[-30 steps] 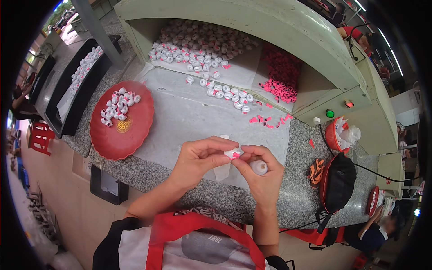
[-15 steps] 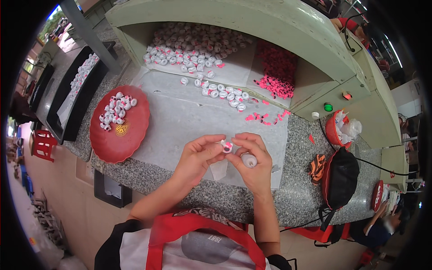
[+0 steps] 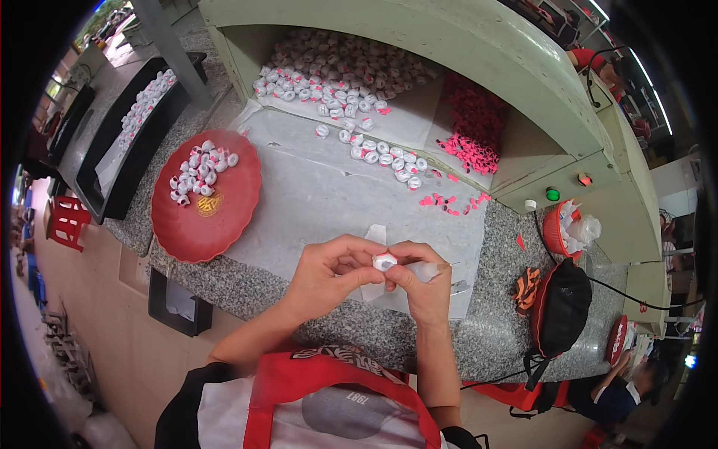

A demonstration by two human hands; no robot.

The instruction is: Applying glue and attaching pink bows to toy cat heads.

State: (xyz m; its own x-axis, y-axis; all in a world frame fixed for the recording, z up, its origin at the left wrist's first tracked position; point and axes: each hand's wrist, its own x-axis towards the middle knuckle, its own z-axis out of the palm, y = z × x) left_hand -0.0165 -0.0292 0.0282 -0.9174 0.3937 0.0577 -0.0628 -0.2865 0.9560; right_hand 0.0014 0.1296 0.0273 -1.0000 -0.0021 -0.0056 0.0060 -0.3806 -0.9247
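In front of me, over the near part of the paper-covered worktop, both hands hold one small white rounded piece with a dark oval on it. My left hand pinches it between thumb and fingers from the left. On the other side, the thumb and fingertips of my right hand grip it too. A small translucent bottle with a thin needle-like tip lies tucked in my right hand, its tip toward the right. A strip of white paper shows behind my hands, partly covered by them.
A red scalloped plate at left bears several similar white pieces. More white pieces and small pink parts spill from a pale green cabinet. At right are a red basket and a black bag.
The small piece has been turned: its pink face gave way to a white side with a dark oval. The bottle has tilted, its tip now toward the right. The view has shifted slightly.
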